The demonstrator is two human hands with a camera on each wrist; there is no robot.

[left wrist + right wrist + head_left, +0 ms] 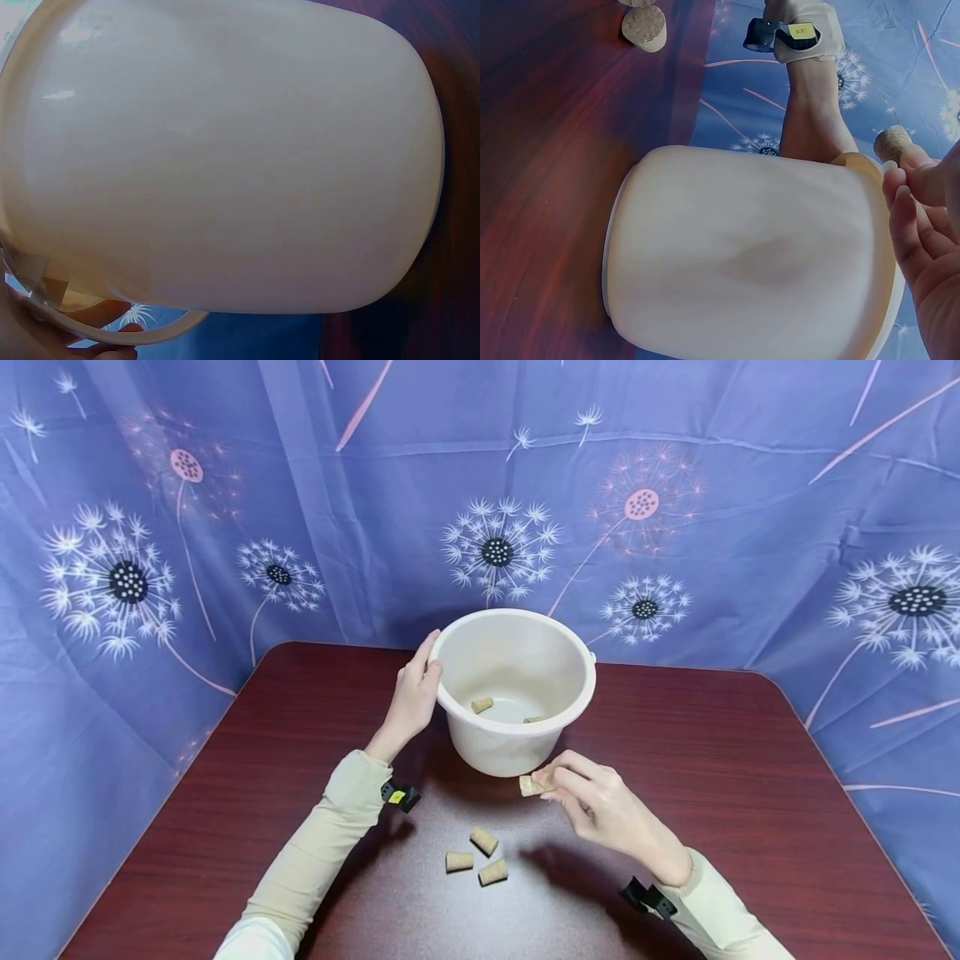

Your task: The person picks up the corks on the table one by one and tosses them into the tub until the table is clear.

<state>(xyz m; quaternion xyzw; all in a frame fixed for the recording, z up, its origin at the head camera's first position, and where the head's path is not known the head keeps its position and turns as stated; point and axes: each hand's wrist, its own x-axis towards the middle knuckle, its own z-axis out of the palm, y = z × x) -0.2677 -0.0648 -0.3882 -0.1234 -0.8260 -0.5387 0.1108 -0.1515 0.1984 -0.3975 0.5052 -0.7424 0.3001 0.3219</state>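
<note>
A white plastic bucket (495, 745) stands toward the back of the table. At its left side my left hand (411, 697) grips the rim, the thumb and fingers on the edge; the left wrist view has the bucket's wall (240, 157) filling most of it. Just in front of the bucket, below rim height in the head view, my right hand (600, 797) pinches a cork (531, 787) between thumb and fingertips. The right wrist view also has this held cork (891, 142). Inside the bucket lie a cork (482, 704) and a second, partly hidden cork (532, 719).
Three loose corks lie close together on the dark red wooden table (225, 827), in front of the bucket: an upper cork (483, 840), a left cork (459, 862) and a right cork (493, 872). A blue dandelion-print curtain (390, 527) hangs around the table's back and sides.
</note>
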